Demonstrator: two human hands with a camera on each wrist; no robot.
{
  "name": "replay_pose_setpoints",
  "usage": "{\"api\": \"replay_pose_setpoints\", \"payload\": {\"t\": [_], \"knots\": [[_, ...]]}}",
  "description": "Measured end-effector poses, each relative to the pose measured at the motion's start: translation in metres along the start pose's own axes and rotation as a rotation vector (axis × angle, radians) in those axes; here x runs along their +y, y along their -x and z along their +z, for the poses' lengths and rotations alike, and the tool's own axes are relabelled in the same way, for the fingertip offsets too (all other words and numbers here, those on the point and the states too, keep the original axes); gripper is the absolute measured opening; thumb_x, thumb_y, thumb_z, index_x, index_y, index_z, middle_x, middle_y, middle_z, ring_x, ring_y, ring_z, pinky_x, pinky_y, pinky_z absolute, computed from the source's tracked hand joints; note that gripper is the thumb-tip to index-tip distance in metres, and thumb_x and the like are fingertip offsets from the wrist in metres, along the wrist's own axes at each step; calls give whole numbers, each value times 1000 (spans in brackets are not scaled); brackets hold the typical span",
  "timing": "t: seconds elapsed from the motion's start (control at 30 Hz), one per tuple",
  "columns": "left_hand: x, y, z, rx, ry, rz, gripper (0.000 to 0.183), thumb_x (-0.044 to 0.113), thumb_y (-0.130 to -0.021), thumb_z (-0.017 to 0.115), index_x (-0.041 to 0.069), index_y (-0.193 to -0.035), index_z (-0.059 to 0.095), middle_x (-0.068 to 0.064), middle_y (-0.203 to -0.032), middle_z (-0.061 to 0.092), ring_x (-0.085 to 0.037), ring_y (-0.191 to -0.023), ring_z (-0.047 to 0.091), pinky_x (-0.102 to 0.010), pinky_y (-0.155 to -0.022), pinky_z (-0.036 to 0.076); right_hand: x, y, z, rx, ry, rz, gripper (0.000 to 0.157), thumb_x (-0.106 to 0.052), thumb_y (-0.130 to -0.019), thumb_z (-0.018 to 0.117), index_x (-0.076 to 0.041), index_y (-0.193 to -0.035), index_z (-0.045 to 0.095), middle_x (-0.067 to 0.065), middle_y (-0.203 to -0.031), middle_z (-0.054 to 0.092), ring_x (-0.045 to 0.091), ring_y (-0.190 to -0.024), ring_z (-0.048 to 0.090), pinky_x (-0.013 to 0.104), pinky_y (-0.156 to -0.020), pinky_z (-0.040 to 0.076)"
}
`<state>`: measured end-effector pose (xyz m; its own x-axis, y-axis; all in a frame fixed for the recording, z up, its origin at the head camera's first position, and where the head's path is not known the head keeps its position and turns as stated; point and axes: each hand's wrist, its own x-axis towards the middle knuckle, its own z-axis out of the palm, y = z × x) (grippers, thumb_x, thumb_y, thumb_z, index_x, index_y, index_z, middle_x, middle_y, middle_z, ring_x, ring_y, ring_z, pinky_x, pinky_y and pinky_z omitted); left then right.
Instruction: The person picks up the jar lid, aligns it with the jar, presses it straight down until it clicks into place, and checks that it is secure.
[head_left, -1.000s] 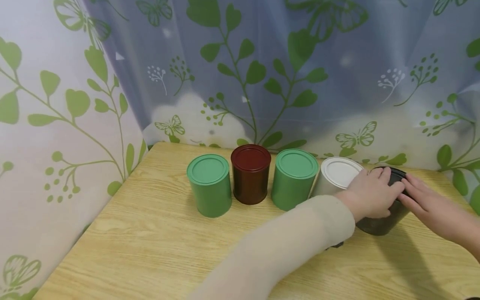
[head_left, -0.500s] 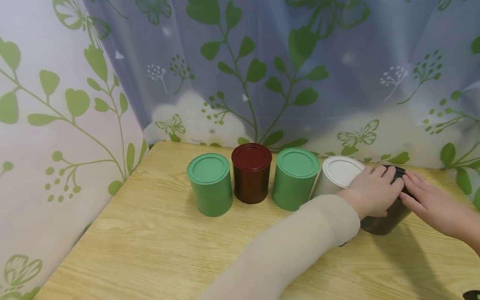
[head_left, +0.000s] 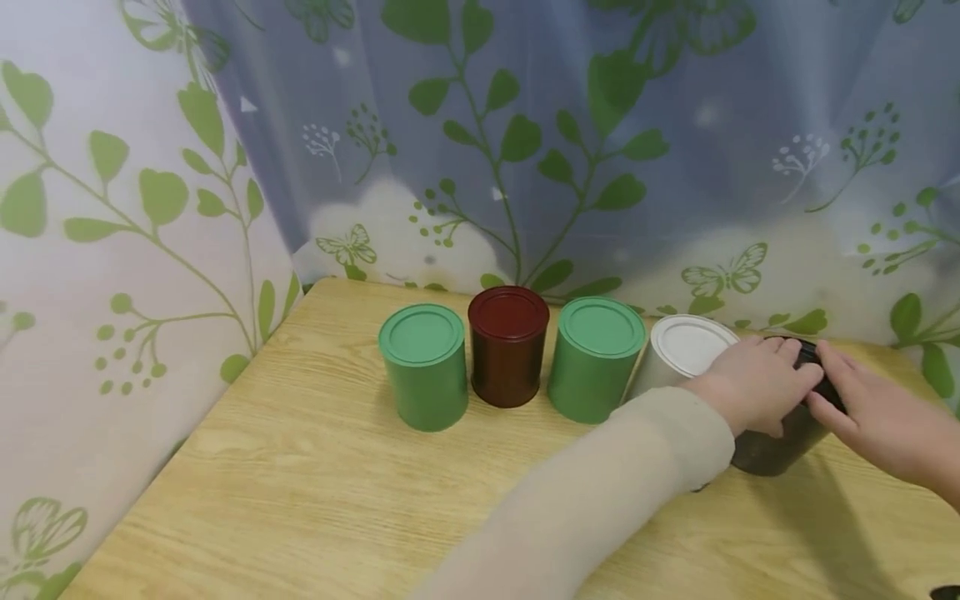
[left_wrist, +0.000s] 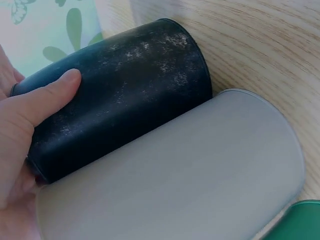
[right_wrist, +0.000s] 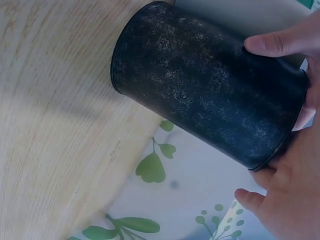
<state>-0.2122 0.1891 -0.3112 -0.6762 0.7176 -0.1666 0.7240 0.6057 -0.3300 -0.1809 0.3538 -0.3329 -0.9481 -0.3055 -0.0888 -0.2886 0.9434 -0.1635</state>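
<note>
My left hand [head_left: 753, 383] grips the top of a black can [head_left: 776, 450], at the right end of a row of cans. In the left wrist view its thumb [left_wrist: 60, 95] lies along the can's dark, scuffed side. At the can's right, my right hand [head_left: 881, 425] holds the lid's edge, thumb in front and fingers farther back. In the right wrist view the black can [right_wrist: 200, 85] has its base on the table, and fingers [right_wrist: 265, 177] touch its lidded end. Most of the lid is hidden by the hands. A pale grey can [left_wrist: 170, 170] stands right beside the black one.
Farther left stand a green can [head_left: 597, 358], a dark red can [head_left: 508, 350] and another green can [head_left: 424, 367]. The wood-grain table [head_left: 300, 483] meets a leaf-patterned curtain [head_left: 555, 150] behind. My left sleeve [head_left: 600, 492] crosses in front of the pale can.
The head view has shifted slightly. My right thumb and fingers are spread farther apart at the lid's edge. Both hands stay on the black can, and the other cans stand as before.
</note>
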Motion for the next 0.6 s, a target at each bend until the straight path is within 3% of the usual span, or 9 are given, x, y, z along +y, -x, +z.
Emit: {"api": "replay_pose_setpoints", "payload": {"t": [0.17,0.3,0.37,0.6], "knots": [[5,0,3,-13,-58,-35,84,70,-80,48,38,-148,10,7,-154,9,-7,-139,9,-26,-111,7,-2,-2,4,26,28,-21,72,-35,-102,32,17,-141,0,45,-138,13,58,-126,14,65,-97,18],[11,2,8,-27,-111,-83,88,73,-79,42,38,-149,2,6,-155,6,-12,-140,6,-31,-112,3,-5,-1,5,12,38,-24,70,-35,-103,29,19,-140,6,45,-138,12,56,-129,7,63,-102,10],[12,2,10,-17,-108,-94,87,74,-79,41,39,-148,2,5,-155,7,-13,-140,6,-32,-112,3,-5,1,5,3,47,-18,69,-35,-103,28,20,-139,7,44,-139,9,55,-130,2,62,-103,5],[8,3,11,11,-58,-87,85,73,-78,44,41,-148,8,7,-152,13,-10,-139,10,-32,-112,5,-7,1,7,-2,117,48,74,-44,-102,23,18,-140,5,41,-141,6,54,-131,-3,73,-92,8]]}}
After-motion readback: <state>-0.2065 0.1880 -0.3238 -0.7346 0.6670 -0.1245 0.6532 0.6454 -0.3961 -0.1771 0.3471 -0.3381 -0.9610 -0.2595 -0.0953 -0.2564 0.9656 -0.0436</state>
